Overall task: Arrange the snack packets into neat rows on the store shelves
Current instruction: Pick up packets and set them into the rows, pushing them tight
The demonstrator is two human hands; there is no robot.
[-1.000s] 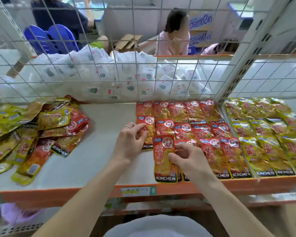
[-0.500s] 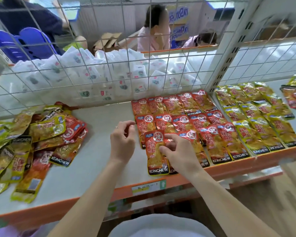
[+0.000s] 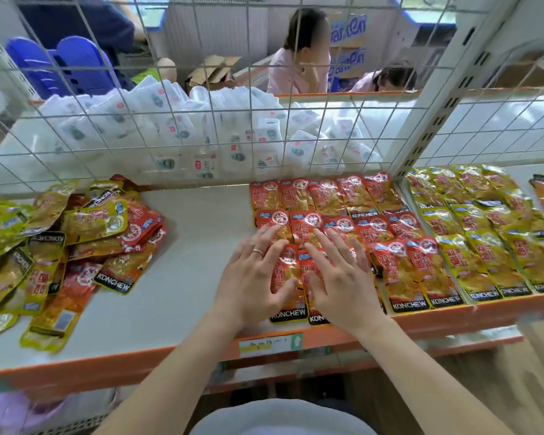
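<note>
Red KONCHEW snack packets lie in three overlapping rows on the grey shelf. My left hand and my right hand rest side by side, fingers straight and spread, flat on the front-left red packets. Their fingertips reach the middle row. To the right, yellow packets lie in neat rows. A loose heap of mixed red and yellow packets sits at the shelf's left.
A white wire mesh backs the shelf, with white packets piled behind it. A perforated upright post divides the shelf bays. The orange front edge carries a price label. People sit beyond the mesh.
My right hand has let go of the front packet it pinched. Both hands have flattened out and now press on the front-left red packets.
</note>
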